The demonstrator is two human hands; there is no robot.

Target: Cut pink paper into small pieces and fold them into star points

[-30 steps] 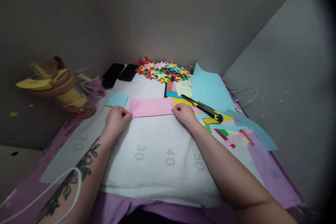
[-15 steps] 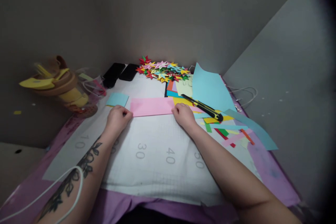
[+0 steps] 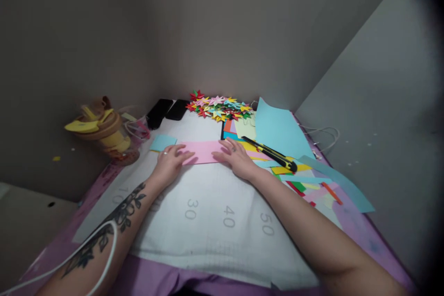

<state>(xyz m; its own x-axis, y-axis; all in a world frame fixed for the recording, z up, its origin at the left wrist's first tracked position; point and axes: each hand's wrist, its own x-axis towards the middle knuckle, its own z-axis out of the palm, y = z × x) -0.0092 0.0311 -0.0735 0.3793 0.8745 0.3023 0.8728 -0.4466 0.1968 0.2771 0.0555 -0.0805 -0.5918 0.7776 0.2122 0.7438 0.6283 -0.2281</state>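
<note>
A pink paper strip (image 3: 203, 152) lies flat across the white mat (image 3: 208, 194), its long side running left to right. My left hand (image 3: 169, 163) rests on its left end, fingers spread over the paper. On the right end lies my right hand (image 3: 236, 157), also with fingers apart and flat. Left of the strip, partly beside my left hand, sits a small stack of light blue paper squares (image 3: 163, 142). A black and yellow box cutter (image 3: 272, 154) lies to the right of my right hand, on coloured paper.
Folded paper stars (image 3: 218, 107) are heaped at the back. Two black phones (image 3: 159, 113) lie left of them. A cup with a brown and yellow top (image 3: 100, 129) stands at left. Blue sheets (image 3: 282, 129) and paper scraps (image 3: 305, 185) cover the right. A white cable (image 3: 113, 245) crosses my left forearm.
My fingers have gone from pinching the strip's lower corners to lying spread on top of it. Both hands have moved inward over the paper. The whole view has shifted slightly.
</note>
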